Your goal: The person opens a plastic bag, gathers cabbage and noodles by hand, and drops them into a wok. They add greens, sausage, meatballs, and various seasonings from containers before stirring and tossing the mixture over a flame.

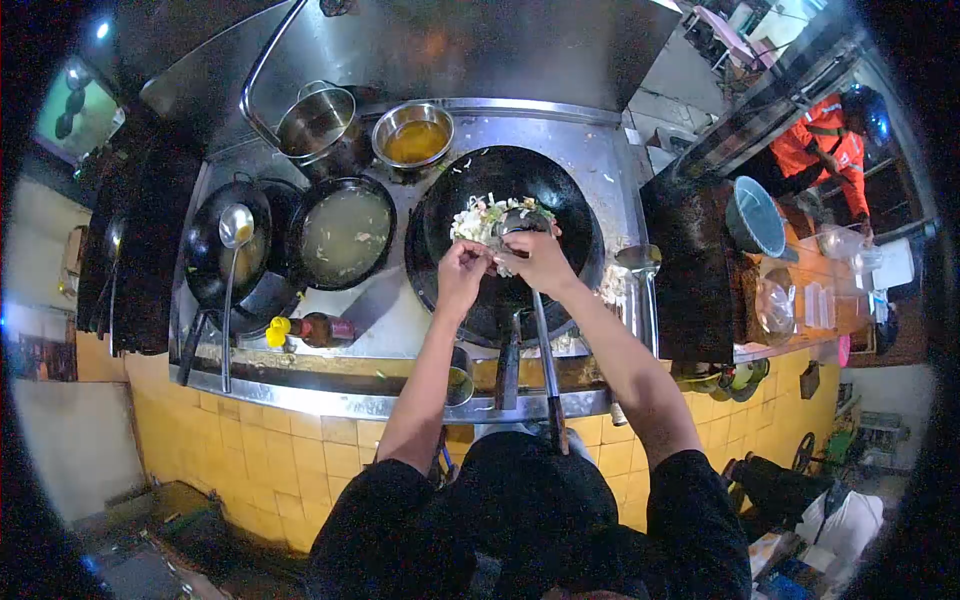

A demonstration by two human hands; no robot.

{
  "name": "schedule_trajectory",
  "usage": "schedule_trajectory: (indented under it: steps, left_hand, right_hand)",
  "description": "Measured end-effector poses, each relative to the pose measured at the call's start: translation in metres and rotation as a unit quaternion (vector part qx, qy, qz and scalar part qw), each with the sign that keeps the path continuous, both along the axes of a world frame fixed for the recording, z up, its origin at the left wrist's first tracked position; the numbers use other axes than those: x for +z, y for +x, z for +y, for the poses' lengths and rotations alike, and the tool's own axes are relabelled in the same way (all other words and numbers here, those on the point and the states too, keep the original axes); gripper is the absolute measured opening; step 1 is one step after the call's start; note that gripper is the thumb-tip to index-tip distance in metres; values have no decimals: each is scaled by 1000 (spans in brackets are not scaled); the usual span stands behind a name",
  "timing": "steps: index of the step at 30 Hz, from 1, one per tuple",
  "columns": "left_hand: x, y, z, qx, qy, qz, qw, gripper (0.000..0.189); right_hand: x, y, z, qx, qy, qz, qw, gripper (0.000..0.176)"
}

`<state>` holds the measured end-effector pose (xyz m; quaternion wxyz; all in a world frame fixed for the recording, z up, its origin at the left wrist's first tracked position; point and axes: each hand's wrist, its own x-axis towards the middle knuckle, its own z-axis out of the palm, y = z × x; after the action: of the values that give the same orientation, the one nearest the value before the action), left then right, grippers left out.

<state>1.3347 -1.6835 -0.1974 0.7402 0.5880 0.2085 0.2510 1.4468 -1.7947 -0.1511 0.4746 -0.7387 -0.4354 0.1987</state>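
Both my hands are held together over a large black wok that contains chopped, pale and green food. My left hand has its fingertips pinched together, and what lies between them is too small to name. Beside it, my right hand has bent fingers close to a dark rounded thing, perhaps a ladle's bowl; its grip is unclear. A long metal handle runs from the wok toward my body, below my right hand. The wok's own handle points toward me.
Left are a pan of cloudy liquid, a wok with a ladle, a yellow-capped bottle, a steel pot and a bowl of yellow liquid. At right are a blue basin and a person in orange.
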Motion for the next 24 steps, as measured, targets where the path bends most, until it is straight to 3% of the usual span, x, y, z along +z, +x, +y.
schedule_trajectory:
  steps: [3, 4, 5, 7, 10, 12, 14, 17, 18, 19, 21, 23, 24]
  left_hand:
    - [9, 0, -3, -12, -14, -26, 1000, 23]
    - [6, 1, 2, -40, 65, 19, 997, 27]
    - [12, 1, 4, -40, 64, 20, 997, 27]
    - [22, -1, 6, 3, 283, 77, 956, 22]
    - [23, -5, 25, 34, 285, 114, 951, 20]
    - [23, -3, 34, 32, 300, 122, 946, 20]
    - [15, -1, 41, 35, 425, 91, 900, 19]
    - [1, 3, 51, 6, 417, 118, 901, 20]
    - [5, 2, 50, -30, 299, 147, 942, 22]
    - [8, 1, 46, -39, 303, 146, 941, 22]
    - [15, 0, 38, 13, 299, 148, 943, 19]
    - [-5, 5, 34, 43, 308, 140, 940, 26]
    - [-1, 8, 22, 40, 359, 135, 923, 28]
  right_hand:
    - [-9, 3, 0, -13, -74, -20, 997, 27]
    - [-11, 6, -1, -13, -74, -19, 997, 27]
    - [-8, 9, 0, 28, -78, -77, 994, 25]
    - [-4, 16, -3, 70, -81, -131, 986, 23]
    - [8, 23, -7, 105, -186, -161, 964, 21]
    - [-12, 27, -4, 90, -148, -170, 970, 24]
    - [-18, 24, -2, 54, -120, -152, 980, 35]
    - [21, 17, -12, 25, -201, -134, 970, 38]
    - [14, 23, -21, 22, -183, -76, 980, 36]
    - [15, 23, -39, 12, -180, -72, 981, 36]
    - [20, 12, -89, -64, -113, -5, 992, 33]
    - [-2, -7, -151, -156, 20, -13, 987, 28]
    - [-6, -19, -189, -188, -17, 20, 982, 27]
